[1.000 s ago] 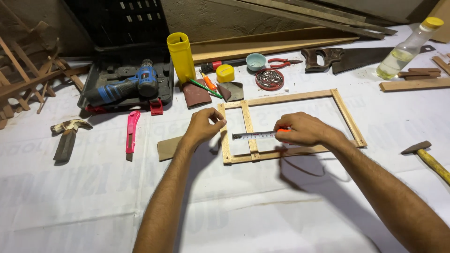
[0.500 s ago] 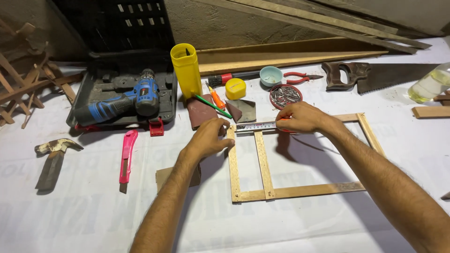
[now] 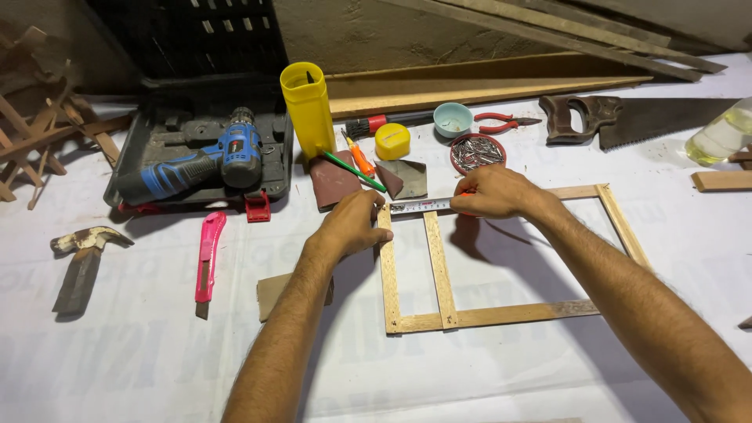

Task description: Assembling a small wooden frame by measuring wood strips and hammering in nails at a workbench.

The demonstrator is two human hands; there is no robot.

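Observation:
A thin wooden frame (image 3: 501,315) with one cross slat lies flat on the white sheet. My left hand (image 3: 352,223) presses on the frame's far left corner and pins the end of a measuring tape blade (image 3: 419,206) there. My right hand (image 3: 493,192) grips the tape's red case, hidden under the fingers, and stretches the blade along the frame's far rail. Both forearms reach in from the bottom edge.
Behind the frame: a yellow tube (image 3: 309,110), sandpaper pieces (image 3: 333,178), a pencil (image 3: 352,171), a dish of nails (image 3: 478,153), pliers (image 3: 505,121), a handsaw (image 3: 627,119). Left: a blue drill (image 3: 196,160) in its case, a pink cutter (image 3: 207,254), a hammer (image 3: 82,262).
Both hands with the tape have shifted from the middle of the frame to its far rail. The view has moved closer and tilted, so the frame sits lower in it.

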